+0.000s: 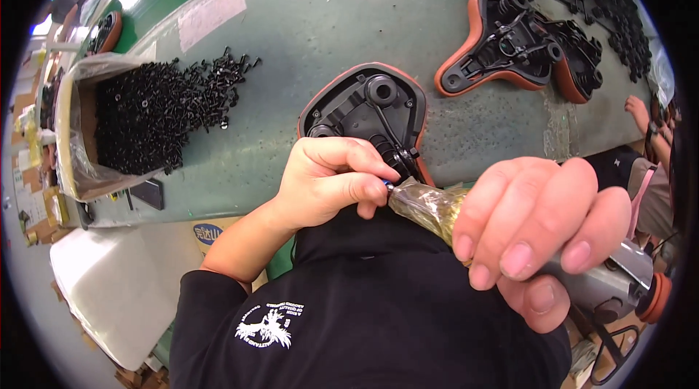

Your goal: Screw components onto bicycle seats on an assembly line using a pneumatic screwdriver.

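Observation:
A power screwdriver (611, 283), its front end wrapped in clear and yellowish plastic, lies in the grip of my right hand (535, 225), fingers curled around the body. Its nose points left, toward my left hand (324, 181). There, thumb and forefinger pinch a small blue-and-metal piece (388, 185) at the screwdriver's tip; whether it is a bit or a screw I cannot tell. Just beyond my hands, a bicycle saddle (357, 116) rests upside down on the table, black underside and springs up, brown rim around it. My left hand partly covers its near end.
On the left, an overturned box lined with plastic (65, 130) spills black screws (156, 112) over the green table (291, 25). More upturned saddles (502, 43) lie at the far right, near a heap of black parts (619, 10). Another person's hand (638, 112) shows at the right edge.

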Tool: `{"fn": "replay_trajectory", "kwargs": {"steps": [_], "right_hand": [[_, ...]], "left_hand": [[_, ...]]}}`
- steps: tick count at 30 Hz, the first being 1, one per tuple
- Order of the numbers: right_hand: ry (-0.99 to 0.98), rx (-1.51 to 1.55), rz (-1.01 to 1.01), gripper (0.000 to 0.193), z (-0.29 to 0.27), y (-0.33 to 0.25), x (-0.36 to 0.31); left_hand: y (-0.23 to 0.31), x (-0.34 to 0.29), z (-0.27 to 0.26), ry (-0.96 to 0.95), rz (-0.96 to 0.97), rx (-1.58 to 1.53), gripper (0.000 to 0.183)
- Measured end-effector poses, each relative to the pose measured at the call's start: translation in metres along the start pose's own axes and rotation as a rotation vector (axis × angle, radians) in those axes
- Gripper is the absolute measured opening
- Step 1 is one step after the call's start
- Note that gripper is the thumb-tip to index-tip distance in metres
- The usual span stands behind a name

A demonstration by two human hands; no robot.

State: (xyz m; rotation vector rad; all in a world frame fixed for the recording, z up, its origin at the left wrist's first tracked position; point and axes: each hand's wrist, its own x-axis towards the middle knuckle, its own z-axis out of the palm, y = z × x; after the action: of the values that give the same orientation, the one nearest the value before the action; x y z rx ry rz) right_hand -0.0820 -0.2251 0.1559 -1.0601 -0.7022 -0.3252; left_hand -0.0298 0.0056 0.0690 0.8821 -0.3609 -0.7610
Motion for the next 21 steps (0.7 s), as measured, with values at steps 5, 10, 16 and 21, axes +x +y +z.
{"fn": "replay_trajectory", "kwargs": {"steps": [5, 10, 16, 21], "right_hand": [[-0.069, 0.014, -0.008, 0.032, -0.013, -0.005, -0.002], [-0.025, -0.237, -0.016, 0.034, -0.014, -0.011, 0.014], [-0.141, -0.358, -0.014, 0.041, -0.032, 0.003, 0.018], [-0.073, -0.344, 0.032, 0.042, -0.027, 0.02, 0.018]], "left_hand": [[0.016, 0.011, -0.003, -0.046, -0.31, -0.12, 0.035], [0.056, 0.074, -0.045, -0.128, 0.557, 1.355, 0.056], [0.027, 0.118, -0.082, -0.456, 0.295, 1.048, 0.05], [0.005, 0.098, -0.083, -0.335, 0.384, 0.993, 0.041]]}}
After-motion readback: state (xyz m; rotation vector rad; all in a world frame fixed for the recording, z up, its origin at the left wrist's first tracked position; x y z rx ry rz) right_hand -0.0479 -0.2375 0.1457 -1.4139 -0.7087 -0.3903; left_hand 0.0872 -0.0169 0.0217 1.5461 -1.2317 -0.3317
